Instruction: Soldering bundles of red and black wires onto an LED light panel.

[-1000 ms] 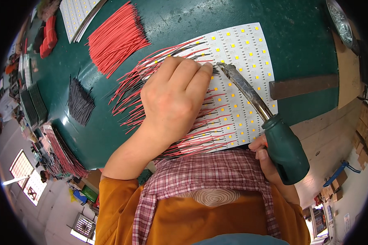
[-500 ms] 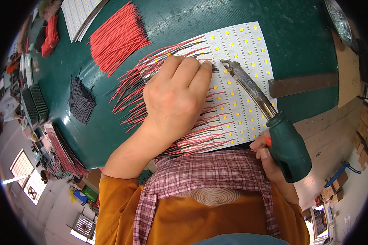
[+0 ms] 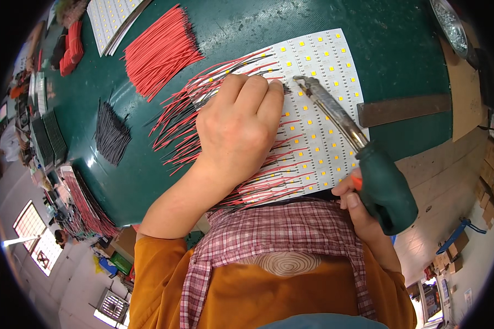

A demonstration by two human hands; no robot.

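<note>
Honestly, the right hand (image 3: 361,211) gripping that soldering iron (image 3: 380,170) has little margin: its tip sits near the left hand (image 3: 236,123), so a slip probably means a burn. Left fingers (image 3: 271,101) curl over the wires (image 3: 186,109); can't tell if they're pinching any. LED sheet's (image 3: 314,131) on the bench (image 3: 395,55), just right of frame centre, and a wrist nudge could skew stuff.

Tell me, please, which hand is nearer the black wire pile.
Left hand: right of the wire pile, over the LED sheet; right hand: farther right, holding the soldering iron.
</note>
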